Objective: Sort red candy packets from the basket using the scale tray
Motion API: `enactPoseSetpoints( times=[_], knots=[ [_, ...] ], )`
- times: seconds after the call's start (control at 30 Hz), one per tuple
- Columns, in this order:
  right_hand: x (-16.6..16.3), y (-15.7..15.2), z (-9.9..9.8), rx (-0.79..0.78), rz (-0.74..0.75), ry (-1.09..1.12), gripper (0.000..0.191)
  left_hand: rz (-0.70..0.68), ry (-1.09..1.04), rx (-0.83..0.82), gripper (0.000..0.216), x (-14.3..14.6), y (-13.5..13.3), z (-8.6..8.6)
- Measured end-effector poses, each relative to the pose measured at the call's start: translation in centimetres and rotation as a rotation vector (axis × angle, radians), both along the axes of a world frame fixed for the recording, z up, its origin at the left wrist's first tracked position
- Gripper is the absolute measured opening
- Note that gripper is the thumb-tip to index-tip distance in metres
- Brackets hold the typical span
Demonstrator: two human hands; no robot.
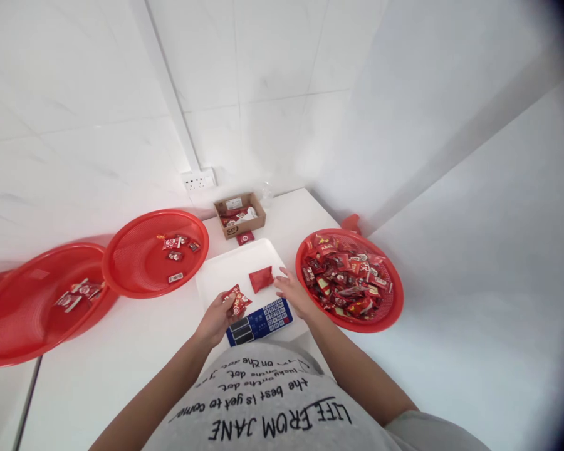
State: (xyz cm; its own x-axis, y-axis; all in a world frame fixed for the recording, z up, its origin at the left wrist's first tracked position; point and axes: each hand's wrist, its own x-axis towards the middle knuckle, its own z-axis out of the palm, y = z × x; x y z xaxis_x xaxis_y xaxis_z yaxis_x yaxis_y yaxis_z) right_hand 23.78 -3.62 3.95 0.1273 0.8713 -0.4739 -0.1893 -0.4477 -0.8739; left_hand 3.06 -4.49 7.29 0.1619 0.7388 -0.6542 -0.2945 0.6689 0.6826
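My left hand (217, 318) is closed round a small red candy packet (237, 300) held over the near left part of a white scale tray (230, 268). A second red packet (261, 278) lies on the tray. My right hand (294, 292) rests with fingers spread just right of that packet, at the tray's right edge. The scale's blue keypad and display (259, 321) sit below both hands.
A red basket (349, 279) full of red candy packets stands at the right. Two red baskets, one in the middle left (155, 252) and one at the far left (37, 300), hold a few packets each. A small cardboard box (239, 214) sits behind the scale near a wall socket (198, 180).
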Motion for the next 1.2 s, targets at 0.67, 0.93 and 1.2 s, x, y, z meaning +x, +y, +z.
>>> enactPoseSetpoints(
  times=[0.67,0.93,1.2],
  knots=[
    [11.7,-3.8,-5.5,-0.096,0.169,-0.782,0.030,-0.183,0.004,0.022,0.033,-0.7,-0.6,-1.3],
    [12.1,-2.9,-5.3,-0.088,0.215,-0.695,0.016,-0.159,-0.017,-0.020,0.032,-0.8,-1.2,-1.4],
    [12.4,-3.6,-4.0,-0.015,0.102,-0.554,0.023,-0.096,0.021,-0.071,0.024,-1.0,-1.3,-1.2]
  ],
)
